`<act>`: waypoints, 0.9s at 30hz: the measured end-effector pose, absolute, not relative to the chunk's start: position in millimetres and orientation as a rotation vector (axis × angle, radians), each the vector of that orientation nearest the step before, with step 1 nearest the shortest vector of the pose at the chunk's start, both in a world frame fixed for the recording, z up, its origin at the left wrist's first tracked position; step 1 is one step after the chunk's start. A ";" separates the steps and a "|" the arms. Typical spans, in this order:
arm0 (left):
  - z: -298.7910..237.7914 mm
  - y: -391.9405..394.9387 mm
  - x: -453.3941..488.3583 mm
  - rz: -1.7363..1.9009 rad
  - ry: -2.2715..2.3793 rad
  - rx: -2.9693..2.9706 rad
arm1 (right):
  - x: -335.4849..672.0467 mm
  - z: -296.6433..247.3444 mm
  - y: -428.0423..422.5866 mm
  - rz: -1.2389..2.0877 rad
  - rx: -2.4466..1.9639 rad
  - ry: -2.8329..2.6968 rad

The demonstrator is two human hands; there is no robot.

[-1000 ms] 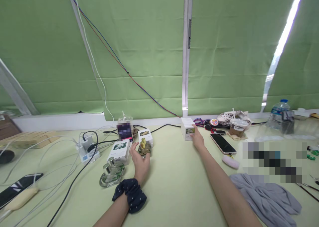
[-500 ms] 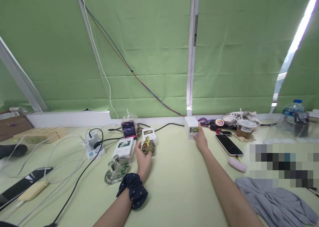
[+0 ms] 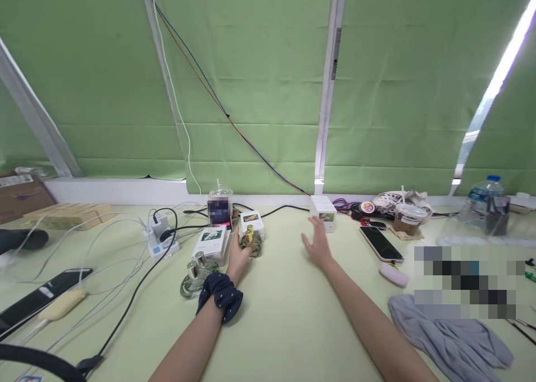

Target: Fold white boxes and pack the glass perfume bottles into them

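My left hand (image 3: 238, 256) is curled round a small round perfume bottle with a gold cap (image 3: 250, 243) standing on the pale green table (image 3: 285, 320). A dark dotted scrunchie (image 3: 220, 296) sits on that wrist. My right hand (image 3: 317, 244) hovers open, fingers spread, just in front of and left of a small white box (image 3: 323, 213) near the wall, not touching it. Beside the left hand lie a flat white box (image 3: 211, 243), a clear bottle with silver caps (image 3: 196, 272) and another small white box (image 3: 252, 223).
A power strip (image 3: 160, 241) with black and white cables lies at left, with a phone (image 3: 38, 301) near the front edge. At right are a phone (image 3: 381, 243), a pink case (image 3: 393, 273), a brown lidded cup (image 3: 406, 218), a water bottle (image 3: 483, 202) and grey cloth (image 3: 452, 332).
My right hand has let go of the small white box by the wall and drawn back to the left, fingers open. The left hand stays on the gold-capped bottle.
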State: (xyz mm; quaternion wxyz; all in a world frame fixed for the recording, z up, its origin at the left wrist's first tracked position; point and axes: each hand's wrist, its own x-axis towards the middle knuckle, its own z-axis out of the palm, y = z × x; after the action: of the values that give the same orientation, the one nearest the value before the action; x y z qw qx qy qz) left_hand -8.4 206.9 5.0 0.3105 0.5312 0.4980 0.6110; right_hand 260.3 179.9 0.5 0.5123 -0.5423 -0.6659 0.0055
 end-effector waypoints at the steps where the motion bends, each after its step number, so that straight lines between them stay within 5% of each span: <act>1: 6.1 207.7 -9.1 1.604 1.296 1.391 | 244.8 -1.6 178.9 0.127 -1.228 -1.652; 8: 11.1 207.6 -11.6 1.571 1.220 1.311 | 163.9 -11.7 199.5 0.714 -0.974 -1.784; 27: 14.7 205.4 -2.3 1.361 1.258 1.322 | 131.6 5.9 208.7 0.811 -1.115 -1.768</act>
State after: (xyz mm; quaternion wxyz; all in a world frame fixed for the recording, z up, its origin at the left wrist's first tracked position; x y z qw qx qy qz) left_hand -2.3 205.4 14.7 0.4194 0.5273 0.5016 0.5427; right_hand 131.6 208.7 5.9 0.4348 -0.4477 -0.7103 0.3256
